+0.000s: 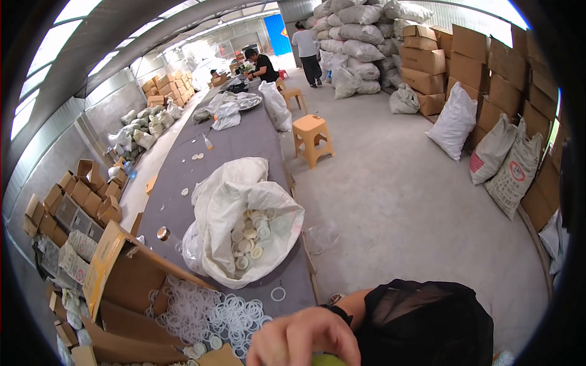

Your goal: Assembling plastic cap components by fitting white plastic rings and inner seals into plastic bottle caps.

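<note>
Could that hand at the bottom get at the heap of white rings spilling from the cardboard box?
Probably yes: the hand is just beside the white rings, with nothing between them, though it already seems closed around a greenish object.

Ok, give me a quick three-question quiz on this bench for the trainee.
1. True or false: the white sack on the grey table is tied shut.
2. What lies heaped by the open cardboard box? A) white rings B) metal bolts C) blue bottles
3. What does the hand at the lower edge curl over?

Key:
1. False: it gapes open, showing round white caps.
2. A.
3. A yellow-green object, mostly cut off by the frame edge.
</note>
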Demonstrator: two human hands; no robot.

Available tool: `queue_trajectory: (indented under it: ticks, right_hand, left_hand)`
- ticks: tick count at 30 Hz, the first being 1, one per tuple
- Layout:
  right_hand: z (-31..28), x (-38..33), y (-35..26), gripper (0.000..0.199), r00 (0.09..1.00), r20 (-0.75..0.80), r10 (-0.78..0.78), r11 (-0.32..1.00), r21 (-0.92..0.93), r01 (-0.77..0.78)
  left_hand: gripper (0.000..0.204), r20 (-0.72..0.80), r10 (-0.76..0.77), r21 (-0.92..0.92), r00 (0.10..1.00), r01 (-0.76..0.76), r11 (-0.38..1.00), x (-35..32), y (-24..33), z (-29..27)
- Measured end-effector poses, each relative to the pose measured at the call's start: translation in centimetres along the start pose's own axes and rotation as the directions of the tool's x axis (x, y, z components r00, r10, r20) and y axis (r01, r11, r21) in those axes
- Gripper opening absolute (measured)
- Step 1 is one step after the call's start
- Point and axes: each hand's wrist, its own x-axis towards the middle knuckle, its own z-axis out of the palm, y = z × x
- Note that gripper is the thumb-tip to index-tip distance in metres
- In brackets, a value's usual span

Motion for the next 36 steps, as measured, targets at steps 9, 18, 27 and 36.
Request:
queue_trajectory:
  ticks: [9, 18, 27, 36]
  right_hand:
    - [-1.0, 0.2, -1.0, 0.056, 0.999, 0.052, -0.010, 0.963, -0.269, 0.023]
    - [-11.4, -10.6, 1.6, 0.043, 0.443, -0.732, 0.518, 0.622, -0.033, -0.782]
    - [-20.1, -33.3, 3.2, 0.045, -0.368, -0.889, 0.272, 0.259, 0.436, -0.862]
    - [-22.1, -35.4, 3.7, 0.046, 0.382, -0.917, -0.118, -0.437, -0.297, -0.849]
  left_hand:
    - [0.024, -0.106, 0.009, -0.048, 0.994, -0.014, 0.999, -1.2, 0.5, -1.3]
    - [0.014, -0.225, 0.023, -0.095, 0.974, -0.045, 0.994, -1.4, 0.9, -0.9]
    - [0.022, -0.468, 0.098, -0.045, 0.878, -0.134, 0.990, 0.0, -0.9, -8.4]
    - [0.025, -0.420, 0.700, 0.865, 0.577, 0.022, 0.501, 0.2, -8.5, -18.0]
